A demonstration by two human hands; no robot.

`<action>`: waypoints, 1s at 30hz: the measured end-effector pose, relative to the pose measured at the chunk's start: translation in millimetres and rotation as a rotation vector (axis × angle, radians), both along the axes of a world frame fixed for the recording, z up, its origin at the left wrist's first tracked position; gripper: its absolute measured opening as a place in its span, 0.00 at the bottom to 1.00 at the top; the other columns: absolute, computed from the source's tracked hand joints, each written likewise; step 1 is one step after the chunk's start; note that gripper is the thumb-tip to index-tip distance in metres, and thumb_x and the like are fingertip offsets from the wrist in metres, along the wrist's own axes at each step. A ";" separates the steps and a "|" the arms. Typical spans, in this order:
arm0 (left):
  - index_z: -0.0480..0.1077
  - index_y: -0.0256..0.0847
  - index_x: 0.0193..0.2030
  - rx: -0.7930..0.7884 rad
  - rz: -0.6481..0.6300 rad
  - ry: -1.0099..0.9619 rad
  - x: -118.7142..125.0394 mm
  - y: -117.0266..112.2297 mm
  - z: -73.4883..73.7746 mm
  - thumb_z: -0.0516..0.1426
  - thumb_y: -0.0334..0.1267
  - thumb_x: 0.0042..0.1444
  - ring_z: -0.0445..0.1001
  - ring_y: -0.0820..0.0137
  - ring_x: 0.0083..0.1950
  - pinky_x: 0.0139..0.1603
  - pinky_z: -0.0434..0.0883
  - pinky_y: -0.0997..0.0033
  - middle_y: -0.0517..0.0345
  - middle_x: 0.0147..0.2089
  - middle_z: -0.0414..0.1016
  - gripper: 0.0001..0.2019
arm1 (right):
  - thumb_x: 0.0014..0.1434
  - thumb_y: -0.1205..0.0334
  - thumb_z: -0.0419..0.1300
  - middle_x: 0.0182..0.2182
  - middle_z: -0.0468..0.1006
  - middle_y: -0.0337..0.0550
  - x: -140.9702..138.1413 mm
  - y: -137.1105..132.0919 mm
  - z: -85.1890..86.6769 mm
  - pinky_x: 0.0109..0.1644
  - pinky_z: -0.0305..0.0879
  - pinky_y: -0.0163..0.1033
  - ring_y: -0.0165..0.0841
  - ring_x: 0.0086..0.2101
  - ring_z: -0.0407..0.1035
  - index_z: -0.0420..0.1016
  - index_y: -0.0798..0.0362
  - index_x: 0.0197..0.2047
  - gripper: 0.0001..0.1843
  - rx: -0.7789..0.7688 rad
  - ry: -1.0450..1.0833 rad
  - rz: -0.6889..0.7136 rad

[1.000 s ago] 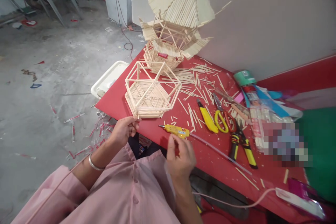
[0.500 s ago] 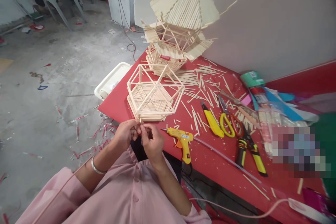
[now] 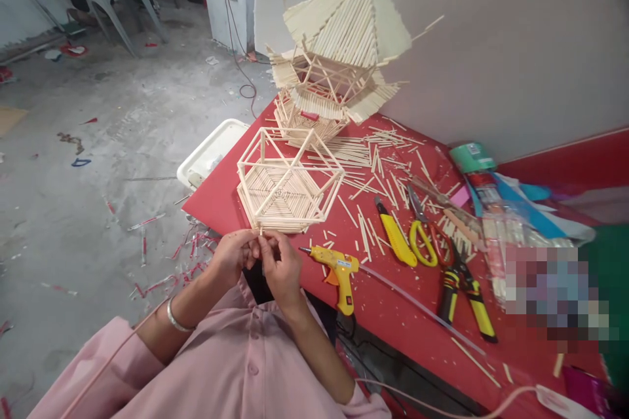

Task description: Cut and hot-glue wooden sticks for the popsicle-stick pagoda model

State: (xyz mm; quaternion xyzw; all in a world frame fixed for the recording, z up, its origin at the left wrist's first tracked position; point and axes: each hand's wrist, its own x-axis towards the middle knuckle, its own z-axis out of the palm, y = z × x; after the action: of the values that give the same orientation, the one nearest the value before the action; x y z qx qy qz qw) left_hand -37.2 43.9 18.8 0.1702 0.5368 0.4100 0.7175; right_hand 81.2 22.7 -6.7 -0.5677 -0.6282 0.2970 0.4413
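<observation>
2 hands pinching a tiny stick, at red table edge, open floor leftward

The left hand and right hand pinch a stick together at the frame's near edge. The glue gun lies just right of them on the table; a roofed model stands behind the frame.

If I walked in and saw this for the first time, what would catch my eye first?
Probably the tiered model of pale sticks with its pointed roof, rising at the far end of the red table. Nearer stands an open, six-sided stick frame, with the left hand and right hand meeting at its near edge. Then the bright yellow glue gun, lying just right of the hands.
</observation>
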 end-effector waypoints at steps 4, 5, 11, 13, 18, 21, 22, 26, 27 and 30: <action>0.69 0.37 0.17 -0.013 0.012 0.001 -0.4 -0.3 -1.7 0.60 0.43 0.48 0.57 0.79 0.13 0.17 0.52 0.76 0.61 0.13 0.63 0.14 | 0.68 0.61 0.54 0.40 0.83 0.44 -0.1 3.5 -2.1 0.49 0.72 0.38 0.33 0.41 0.77 0.76 0.51 0.49 0.12 0.065 -0.018 0.047; 0.68 0.37 0.17 -0.017 0.013 0.002 -0.6 -0.3 -2.3 0.59 0.43 0.48 0.57 0.79 0.13 0.17 0.52 0.76 0.61 0.13 0.63 0.15 | 0.68 0.61 0.54 0.42 0.83 0.45 -0.2 4.0 -2.7 0.51 0.71 0.38 0.33 0.42 0.77 0.77 0.50 0.50 0.12 0.079 -0.018 0.055; 0.67 0.36 0.15 -0.054 -0.001 0.001 -1.4 0.1 -3.9 0.58 0.44 0.49 0.59 0.79 0.14 0.18 0.52 0.75 0.59 0.16 0.65 0.17 | 0.68 0.64 0.55 0.41 0.82 0.45 -0.4 3.3 -6.9 0.51 0.71 0.37 0.32 0.42 0.76 0.77 0.50 0.52 0.13 0.099 -0.048 0.074; 0.67 0.37 0.15 -0.058 -0.008 0.007 -1.4 0.3 -4.3 0.58 0.43 0.49 0.59 0.79 0.15 0.18 0.52 0.75 0.59 0.16 0.65 0.17 | 0.68 0.64 0.55 0.40 0.82 0.45 -0.4 2.3 -8.0 0.51 0.71 0.37 0.32 0.41 0.76 0.77 0.50 0.53 0.14 0.109 -0.053 0.079; 0.67 0.37 0.15 -0.058 -0.008 0.026 -1.7 -0.2 -5.7 0.57 0.41 0.48 0.59 0.78 0.15 0.18 0.52 0.75 0.59 0.16 0.65 0.15 | 0.69 0.64 0.53 0.38 0.82 0.45 -0.3 1.1 -7.9 0.48 0.73 0.37 0.32 0.40 0.77 0.77 0.50 0.53 0.14 0.145 -0.074 0.073; 0.67 0.37 0.15 -0.043 -0.014 0.047 -1.5 -0.8 -6.1 0.58 0.41 0.48 0.58 0.78 0.15 0.18 0.51 0.74 0.60 0.15 0.64 0.15 | 0.69 0.64 0.53 0.38 0.82 0.45 -0.1 0.8 -8.1 0.47 0.73 0.38 0.33 0.38 0.76 0.77 0.50 0.53 0.15 0.147 -0.082 0.071; 0.67 0.38 0.15 -0.041 -0.015 0.047 -1.4 -0.9 -6.2 0.58 0.41 0.48 0.58 0.78 0.15 0.18 0.50 0.74 0.60 0.15 0.64 0.15 | 0.68 0.64 0.53 0.38 0.82 0.45 0.0 0.7 -8.5 0.47 0.73 0.38 0.33 0.38 0.76 0.77 0.50 0.53 0.15 0.149 -0.081 0.072; 0.66 0.38 0.14 -0.057 -0.014 0.040 -0.9 -0.9 -6.6 0.58 0.41 0.46 0.58 0.78 0.15 0.19 0.51 0.74 0.59 0.15 0.64 0.15 | 0.68 0.65 0.54 0.38 0.82 0.46 0.9 -0.1 -11.3 0.47 0.73 0.38 0.33 0.39 0.76 0.77 0.50 0.53 0.15 0.157 -0.062 0.076; 0.66 0.38 0.14 -0.058 -0.015 0.043 -0.9 -1.0 -6.7 0.58 0.41 0.46 0.58 0.78 0.15 0.19 0.50 0.74 0.59 0.15 0.64 0.15 | 0.68 0.65 0.53 0.38 0.82 0.45 1.2 -0.2 -12.1 0.47 0.73 0.38 0.33 0.39 0.76 0.77 0.50 0.53 0.15 0.153 -0.058 0.078; 0.66 0.38 0.14 -0.042 -0.012 0.049 -0.8 -1.6 -6.3 0.58 0.41 0.46 0.58 0.78 0.15 0.19 0.50 0.73 0.59 0.15 0.64 0.14 | 0.68 0.64 0.53 0.38 0.82 0.44 2.0 -0.1 -13.4 0.47 0.73 0.38 0.33 0.38 0.76 0.77 0.48 0.53 0.15 0.135 -0.064 0.083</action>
State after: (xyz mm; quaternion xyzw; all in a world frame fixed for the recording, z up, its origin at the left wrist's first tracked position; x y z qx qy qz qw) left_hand -38.0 42.3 12.5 0.1684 0.5618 0.3902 0.7098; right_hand 83.2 22.5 -20.2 -0.5193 -0.6836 0.2539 0.4456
